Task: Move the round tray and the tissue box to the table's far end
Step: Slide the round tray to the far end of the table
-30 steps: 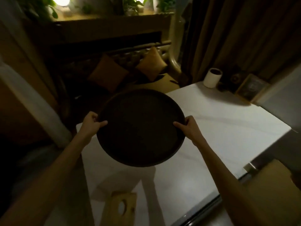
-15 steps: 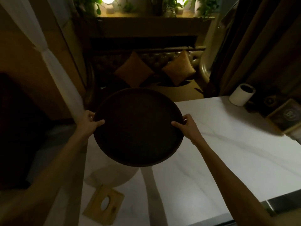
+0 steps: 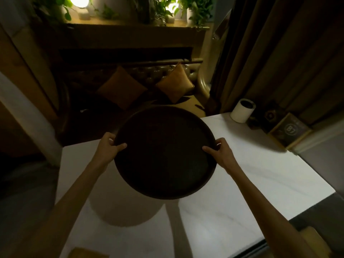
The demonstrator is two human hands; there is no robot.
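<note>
A large dark round tray [image 3: 164,152] hangs in the air above the white marble table [image 3: 260,174], tilted a little toward me. My left hand [image 3: 109,146] grips its left rim and my right hand [image 3: 219,151] grips its right rim. The tray's far edge reaches past the table's far edge. Its shadow falls on the table below. The wooden tissue box [image 3: 87,253] lies at the bottom left of the view, only its top corner showing.
A white roll [image 3: 242,110] and a framed sign [image 3: 290,130] stand at the table's far right corner by dark curtains. Beyond the far edge is a sofa with two orange cushions [image 3: 121,91], and a plant ledge with lamps.
The tray has moved forward over the table toward the far end, still in both hands. The tissue box has slipped almost out of view at the bottom.
</note>
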